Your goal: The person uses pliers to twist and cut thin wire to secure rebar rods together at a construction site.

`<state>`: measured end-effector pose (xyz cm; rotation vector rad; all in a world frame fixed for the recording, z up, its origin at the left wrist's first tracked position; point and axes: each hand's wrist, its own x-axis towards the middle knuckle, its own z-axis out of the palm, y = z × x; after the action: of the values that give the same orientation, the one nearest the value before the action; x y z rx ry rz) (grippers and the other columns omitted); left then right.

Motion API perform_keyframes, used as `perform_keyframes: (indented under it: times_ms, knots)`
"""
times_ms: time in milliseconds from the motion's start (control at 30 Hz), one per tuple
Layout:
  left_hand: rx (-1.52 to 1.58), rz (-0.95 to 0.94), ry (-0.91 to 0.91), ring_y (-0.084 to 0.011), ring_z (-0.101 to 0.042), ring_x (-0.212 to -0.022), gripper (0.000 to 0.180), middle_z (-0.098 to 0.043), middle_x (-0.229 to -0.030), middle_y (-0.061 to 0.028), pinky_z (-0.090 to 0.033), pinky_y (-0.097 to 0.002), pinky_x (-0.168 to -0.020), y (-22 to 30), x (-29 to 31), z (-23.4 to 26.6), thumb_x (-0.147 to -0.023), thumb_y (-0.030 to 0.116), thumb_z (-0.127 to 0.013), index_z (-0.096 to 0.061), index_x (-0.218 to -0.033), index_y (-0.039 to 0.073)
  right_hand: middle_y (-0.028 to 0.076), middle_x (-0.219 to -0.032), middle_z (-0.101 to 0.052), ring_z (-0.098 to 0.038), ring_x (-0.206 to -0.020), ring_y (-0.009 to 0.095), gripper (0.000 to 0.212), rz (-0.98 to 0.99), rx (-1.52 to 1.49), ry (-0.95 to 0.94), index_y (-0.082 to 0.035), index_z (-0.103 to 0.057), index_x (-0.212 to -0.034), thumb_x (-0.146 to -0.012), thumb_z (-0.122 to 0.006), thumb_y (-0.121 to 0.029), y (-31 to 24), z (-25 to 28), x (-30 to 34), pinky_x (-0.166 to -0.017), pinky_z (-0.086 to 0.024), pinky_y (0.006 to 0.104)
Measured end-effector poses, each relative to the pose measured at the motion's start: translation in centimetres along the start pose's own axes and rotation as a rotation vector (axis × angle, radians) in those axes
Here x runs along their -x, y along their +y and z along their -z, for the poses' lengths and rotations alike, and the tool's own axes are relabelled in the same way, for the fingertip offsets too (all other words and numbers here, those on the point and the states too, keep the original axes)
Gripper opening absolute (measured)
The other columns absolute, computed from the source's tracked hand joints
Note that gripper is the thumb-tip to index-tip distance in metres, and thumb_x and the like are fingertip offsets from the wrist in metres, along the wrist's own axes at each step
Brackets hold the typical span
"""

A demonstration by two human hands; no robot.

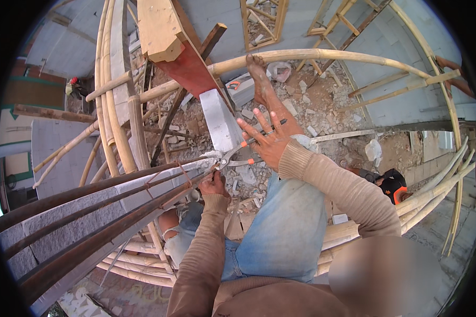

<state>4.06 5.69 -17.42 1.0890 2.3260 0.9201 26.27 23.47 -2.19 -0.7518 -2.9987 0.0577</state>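
Pincers (226, 157) with orange and black handles point left, their jaws at the end of a bundle of rusty steel bars (158, 202). My right hand (272, 145) lies over the handles with its fingers stretched and spread; one handle shows between the fingers, and the palm hides part of the other. Just below the jaws, my left hand (212, 185) is closed at the bar ends, fingers bent and thumb up; what it pinches is hidden. Thin tie wire (182, 171) loops around the bars. Beneath them runs a row of pale blocks (98, 208).
Bamboo poles (322, 54) curve around me as a scaffold. A wooden plank with a red side (188, 68) rises ahead, beside an upright pale block (217, 121). Rubble (301, 100) covers the ground below. A person in a dark and orange cap (394, 186) is below right.
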Motion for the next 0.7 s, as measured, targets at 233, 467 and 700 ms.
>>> perform_keyframes:
  times_ms: [233,467,700]
  knots:
    - [0.1,-0.123,0.007,-0.0225,-0.071,-0.078,0.02,-0.074,-0.085,-0.0141,-0.054,-0.0345,-0.07,1.9,0.1,0.8,-0.091,0.015,-0.065,-0.075,-0.105,0.005,0.012,-0.166,-0.003,-0.001,-0.15,0.046,0.039,0.072,0.088,-0.348,-0.011,-0.066,-0.124,-0.095,-0.051,-0.033,-1.0,-1.9,-1.0,-0.115,-0.008,0.0667]
    - [0.192,-0.163,0.03,-0.0126,-0.066,-0.064,0.019,-0.073,-0.074,-0.0115,-0.051,-0.0293,-0.06,2.2,-0.1,0.5,-0.09,0.012,-0.067,-0.075,-0.103,0.0,0.008,-0.166,-0.009,-0.005,-0.15,0.044,0.033,0.081,0.146,-0.195,-0.011,-0.073,-0.11,-0.09,-0.057,-0.033,-1.3,-4.1,-0.8,-0.116,-0.007,0.0656]
    - [0.166,-0.217,0.05,-0.011,-0.064,-0.059,0.019,-0.071,-0.069,-0.012,-0.05,-0.0281,-0.057,1.1,-0.3,0.5,-0.088,0.011,-0.07,-0.075,-0.1,-0.002,0.009,-0.165,-0.01,-0.008,-0.15,0.044,0.033,0.079,0.221,-0.184,-0.012,-0.074,-0.111,-0.088,-0.058,-0.031,-1.4,-3.5,-1.2,-0.116,-0.006,0.0651]
